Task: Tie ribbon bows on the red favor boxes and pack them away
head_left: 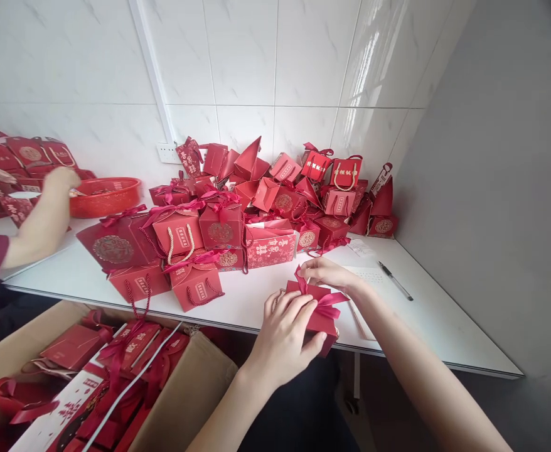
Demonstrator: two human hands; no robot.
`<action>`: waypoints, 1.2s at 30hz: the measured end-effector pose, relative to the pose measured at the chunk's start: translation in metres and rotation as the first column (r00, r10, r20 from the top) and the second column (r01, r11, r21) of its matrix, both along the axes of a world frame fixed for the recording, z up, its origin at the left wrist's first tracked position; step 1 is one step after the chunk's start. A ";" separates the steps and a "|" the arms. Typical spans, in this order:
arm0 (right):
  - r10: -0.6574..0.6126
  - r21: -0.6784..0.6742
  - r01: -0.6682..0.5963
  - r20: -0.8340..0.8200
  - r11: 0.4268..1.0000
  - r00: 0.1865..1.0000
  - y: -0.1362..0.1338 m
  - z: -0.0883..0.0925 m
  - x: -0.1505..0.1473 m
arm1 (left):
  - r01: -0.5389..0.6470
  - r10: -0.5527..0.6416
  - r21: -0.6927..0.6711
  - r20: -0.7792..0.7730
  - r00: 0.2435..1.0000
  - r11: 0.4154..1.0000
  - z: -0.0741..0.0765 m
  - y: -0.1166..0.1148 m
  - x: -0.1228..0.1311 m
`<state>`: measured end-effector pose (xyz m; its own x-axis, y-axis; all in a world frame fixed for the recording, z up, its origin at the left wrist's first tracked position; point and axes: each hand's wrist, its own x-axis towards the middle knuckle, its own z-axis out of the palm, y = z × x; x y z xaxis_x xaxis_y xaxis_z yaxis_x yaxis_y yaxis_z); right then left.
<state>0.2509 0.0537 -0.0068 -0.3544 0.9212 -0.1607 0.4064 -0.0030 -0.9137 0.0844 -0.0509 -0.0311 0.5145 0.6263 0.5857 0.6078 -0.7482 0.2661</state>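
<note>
A small red gift box (320,317) with a pink ribbon bow sits at the front edge of the white table (426,320). My left hand (285,336) wraps around its near side, fingers curled over the top. My right hand (329,273) reaches in from the right and pinches the ribbon at the top of the box. Both hands are closed on the same box.
A large pile of red gift boxes (256,201) fills the back of the table against the tiled wall. A black pen (395,280) lies on paper at right. A cardboard carton (110,383) of red boxes stands below left. Another person's arm (40,223) reaches toward a red basket (106,196).
</note>
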 end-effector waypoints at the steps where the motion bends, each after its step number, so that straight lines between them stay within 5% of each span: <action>1: -0.008 -0.021 0.008 -0.018 1.000 1.000 0.001 -0.004 0.001 | 0.003 -0.003 -0.012 -0.004 1.000 1.000 0.001 0.001 -0.001; 10: -0.333 -0.077 0.324 -0.267 0.943 0.904 -0.037 -0.041 0.043 | 0.009 -0.010 -0.035 -0.026 1.000 0.999 -0.002 0.001 -0.002; 16: -0.121 -0.001 0.123 -0.171 0.992 0.978 -0.075 -0.028 0.059 | 0.013 -0.013 -0.007 -0.026 1.000 1.000 -0.003 0.001 -0.001; 23: -0.189 0.116 0.222 -0.243 0.968 0.951 -0.053 -0.017 0.049 | -0.003 0.005 0.055 -0.045 0.999 0.998 -0.002 0.002 -0.001; 28: -0.155 0.015 0.169 -0.334 0.985 0.930 -0.033 -0.019 0.033 | -0.003 0.006 0.052 -0.068 0.998 0.999 0.000 0.001 -0.001; 36: -0.217 -0.092 0.202 -0.209 0.975 0.953 -0.025 -0.036 0.025 | 0.003 -0.001 0.015 -0.092 0.996 1.000 0.000 0.003 -0.001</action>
